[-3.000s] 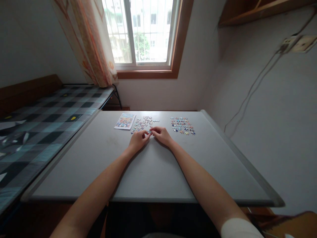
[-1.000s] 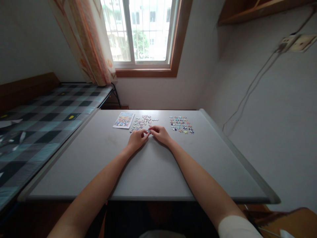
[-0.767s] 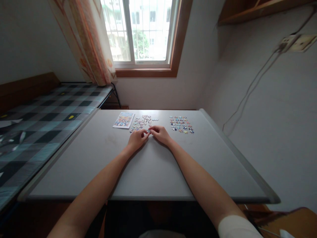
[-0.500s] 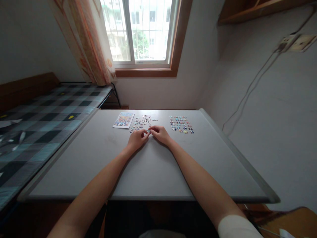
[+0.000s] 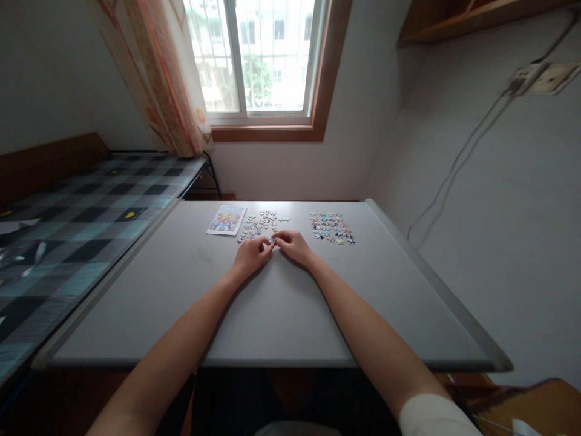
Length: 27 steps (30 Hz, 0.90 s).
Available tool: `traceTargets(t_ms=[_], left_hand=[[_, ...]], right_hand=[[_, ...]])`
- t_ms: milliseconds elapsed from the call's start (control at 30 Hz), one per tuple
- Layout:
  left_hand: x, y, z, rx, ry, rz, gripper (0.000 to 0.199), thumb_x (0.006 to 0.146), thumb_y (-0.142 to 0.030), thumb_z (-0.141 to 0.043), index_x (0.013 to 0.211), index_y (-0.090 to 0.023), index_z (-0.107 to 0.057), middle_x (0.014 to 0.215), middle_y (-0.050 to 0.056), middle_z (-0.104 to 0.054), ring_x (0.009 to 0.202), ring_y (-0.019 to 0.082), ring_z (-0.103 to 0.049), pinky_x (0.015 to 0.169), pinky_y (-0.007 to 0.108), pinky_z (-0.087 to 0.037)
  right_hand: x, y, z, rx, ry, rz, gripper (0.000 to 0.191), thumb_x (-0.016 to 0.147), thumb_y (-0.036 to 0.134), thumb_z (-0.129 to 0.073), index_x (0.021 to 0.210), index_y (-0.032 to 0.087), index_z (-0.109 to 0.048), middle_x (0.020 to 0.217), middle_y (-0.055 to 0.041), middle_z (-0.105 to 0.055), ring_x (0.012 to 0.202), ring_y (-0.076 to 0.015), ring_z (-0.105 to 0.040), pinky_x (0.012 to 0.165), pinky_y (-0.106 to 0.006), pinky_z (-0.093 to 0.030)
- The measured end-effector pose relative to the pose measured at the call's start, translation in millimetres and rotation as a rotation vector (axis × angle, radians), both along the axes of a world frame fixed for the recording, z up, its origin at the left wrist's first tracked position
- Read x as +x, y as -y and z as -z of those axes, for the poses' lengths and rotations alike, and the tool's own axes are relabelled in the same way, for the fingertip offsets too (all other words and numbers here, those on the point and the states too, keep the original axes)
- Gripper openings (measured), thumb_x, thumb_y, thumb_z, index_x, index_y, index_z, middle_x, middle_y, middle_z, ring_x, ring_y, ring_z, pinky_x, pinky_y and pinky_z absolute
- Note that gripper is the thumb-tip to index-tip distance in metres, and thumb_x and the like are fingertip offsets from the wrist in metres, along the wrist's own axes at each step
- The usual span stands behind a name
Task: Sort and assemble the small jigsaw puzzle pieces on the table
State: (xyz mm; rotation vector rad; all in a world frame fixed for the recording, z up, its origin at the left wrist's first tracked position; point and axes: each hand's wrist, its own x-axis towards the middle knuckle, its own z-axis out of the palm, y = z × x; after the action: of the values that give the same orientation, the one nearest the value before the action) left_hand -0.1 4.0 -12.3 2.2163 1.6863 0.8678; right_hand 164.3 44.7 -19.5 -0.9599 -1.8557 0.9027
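The left hand and right hand meet fingertip to fingertip on the grey table, pinching a small puzzle piece between them at the near edge of the loose piece cluster.

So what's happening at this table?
A person sits at a grey table doing a jigsaw. The left hand and right hand meet fingertip to fingertip over small puzzle pieces at the near edge of one loose cluster. A second cluster lies to the right, a picture card to the left.
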Motion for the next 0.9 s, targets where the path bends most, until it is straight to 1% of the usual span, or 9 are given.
traceTargets(t_ms=[167, 500, 700, 900], left_hand=[[-0.1, 0.3, 0.4, -0.001, -0.008, -0.004, 0.026, 0.083, -0.039, -0.052, 0.081, -0.020, -0.069, 0.060, 0.000, -0.062, 0.055, 0.012, -0.052, 0.057, 0.023, -0.034], [0.0, -1.1, 1.7, 0.002, -0.015, 0.000, 0.026, 0.083, -0.039, -0.052, 0.081, -0.020, -0.069, 0.061, 0.000, -0.062, 0.055, 0.011, -0.052, 0.058, 0.023, -0.034], [-0.3, -0.5, 1.7, 0.000, -0.011, 0.000, 0.027, 0.083, -0.040, -0.051, 0.081, -0.020, -0.069, 0.061, 0.000, -0.062, 0.055, 0.012, -0.052, 0.058, 0.023, -0.034], [0.2, -0.1, 0.8, -0.001, -0.007, -0.006, 0.027, 0.083, -0.040, -0.051, 0.080, -0.020, -0.069, 0.060, 0.000, -0.062, 0.055, 0.012, -0.052, 0.057, 0.023, -0.034]], right_hand=[[-0.1, 0.0, 0.5, 0.005, -0.003, -0.001, 0.020, 0.076, 0.022, -0.054, 0.086, 0.014, -0.069, 0.075, -0.0031, -0.068, 0.069, -0.0127, -0.060, 0.064, -0.024, -0.045], [-0.6, -0.9, 1.4, 0.011, 0.006, 0.002, 0.020, 0.076, 0.021, -0.054, 0.086, 0.013, -0.070, 0.079, -0.0050, -0.069, 0.072, -0.0137, -0.061, 0.066, -0.025, -0.045], [-0.2, -0.4, 1.1, 0.018, 0.008, 0.000, 0.020, 0.076, 0.022, -0.054, 0.086, 0.014, -0.070, 0.076, -0.0031, -0.068, 0.069, -0.0128, -0.059, 0.065, -0.024, -0.045], [0.1, -1.0, 2.2, 0.021, 0.020, 0.005, 0.020, 0.076, 0.023, -0.054, 0.086, 0.014, -0.070, 0.075, -0.0034, -0.068, 0.066, -0.0124, -0.058, 0.064, -0.024, -0.044]])
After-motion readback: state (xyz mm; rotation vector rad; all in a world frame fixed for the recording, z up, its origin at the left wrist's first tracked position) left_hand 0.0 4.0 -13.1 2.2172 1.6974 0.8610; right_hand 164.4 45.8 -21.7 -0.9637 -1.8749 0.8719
